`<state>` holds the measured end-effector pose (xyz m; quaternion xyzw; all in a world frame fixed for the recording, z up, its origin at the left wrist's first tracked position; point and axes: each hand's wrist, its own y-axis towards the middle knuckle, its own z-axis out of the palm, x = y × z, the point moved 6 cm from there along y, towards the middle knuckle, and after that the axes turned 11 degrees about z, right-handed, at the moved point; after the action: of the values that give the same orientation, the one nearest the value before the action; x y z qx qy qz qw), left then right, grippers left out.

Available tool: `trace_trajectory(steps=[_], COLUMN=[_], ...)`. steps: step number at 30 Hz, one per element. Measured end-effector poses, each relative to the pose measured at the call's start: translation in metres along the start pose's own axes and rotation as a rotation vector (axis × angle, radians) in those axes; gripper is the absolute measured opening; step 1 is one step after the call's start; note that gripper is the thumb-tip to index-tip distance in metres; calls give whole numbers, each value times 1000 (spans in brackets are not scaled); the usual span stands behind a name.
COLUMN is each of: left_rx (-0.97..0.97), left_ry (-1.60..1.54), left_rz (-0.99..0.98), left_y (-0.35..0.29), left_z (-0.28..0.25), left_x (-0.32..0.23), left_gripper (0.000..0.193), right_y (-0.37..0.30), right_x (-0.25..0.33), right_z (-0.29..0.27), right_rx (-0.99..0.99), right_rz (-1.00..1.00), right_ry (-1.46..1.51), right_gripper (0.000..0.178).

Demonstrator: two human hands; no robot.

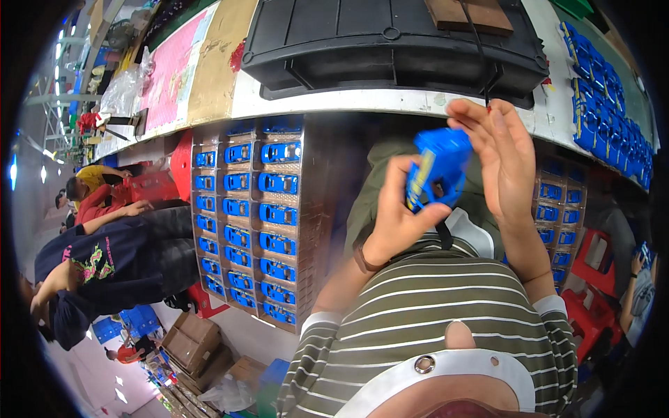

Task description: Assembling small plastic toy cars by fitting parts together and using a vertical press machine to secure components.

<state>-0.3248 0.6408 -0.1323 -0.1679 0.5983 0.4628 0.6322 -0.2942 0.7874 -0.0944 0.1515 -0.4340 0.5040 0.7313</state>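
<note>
My left hand grips a blue toy car body with yellow markings, thumb and fingers around its lower end. The car is tilted up in front of my lap. Just right of it is my right hand, fingers stretched out and slightly bent, close to the car's upper end. A thin dark rod or cord runs down across the black bin to these fingertips, with a small red spot between them. Whether the fingers hold it, I cannot tell.
A black plastic bin stands on the white table, a brown block on it. Left is a divided tray of blue car bodies; more blue cars lie at the far right. Red stools and other people are nearby.
</note>
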Motion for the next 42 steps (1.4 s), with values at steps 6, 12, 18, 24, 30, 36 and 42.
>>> trace_trajectory(steps=[6, 12, 18, 24, 30, 36, 42], left_rx=[210, -29, -160, -225, -196, -225, -170], left_ry=[515, 470, 357, 446, 645, 697, 589], left_rz=[249, 429, 315, 502, 767, 849, 840], left_y=[-3, -10, 29, 15, 11, 7, 7], left_z=[14, -11, -17, -40, -43, -40, -32], left_x=[5, -13, -43, -61, -76, -73, -80], left_gripper=[54, 60, 20, 14, 16, 18, 17], right_y=[0, 3, 14, 4, 6, -7, -15], right_x=[-6, -42, -65, -72, -74, -62, -54], right_z=[14, 9, -5, 37, 44, 47, 44], right_rx=[225, 112, -27, 233, 357, 285, 291], right_rz=[176, 125, 40, 127, 179, 213, 227], right_ry=[-12, -62, -247, -311, -361, -423, -400], right_gripper=[22, 13, 11, 13, 12, 18, 18])
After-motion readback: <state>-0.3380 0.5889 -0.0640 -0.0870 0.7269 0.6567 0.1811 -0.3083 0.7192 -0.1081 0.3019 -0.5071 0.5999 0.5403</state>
